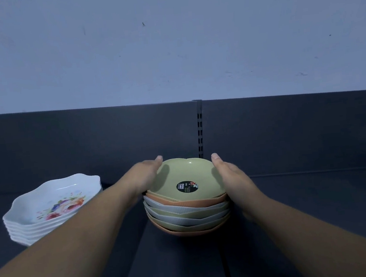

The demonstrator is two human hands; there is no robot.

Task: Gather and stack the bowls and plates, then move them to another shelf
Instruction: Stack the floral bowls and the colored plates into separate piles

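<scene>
A stack of several bowls [188,213] in green, orange and white stands on the dark shelf [294,194] at the centre. The top bowl is green with a round black sticker. My left hand [146,175] lies against the stack's left side, thumb over the top rim. My right hand [231,176] lies against its right side, fingers reaching down along the bowls. The fingers of both hands behind the stack are hidden. A second stack of white scalloped plates [52,209] with a flower print stands to the left, partly behind my left forearm.
The shelf has a dark back panel [88,143] with a slotted upright [200,134] just behind the bowls. A pale wall rises above it. A seam runs across the shelf surface below the bowl stack.
</scene>
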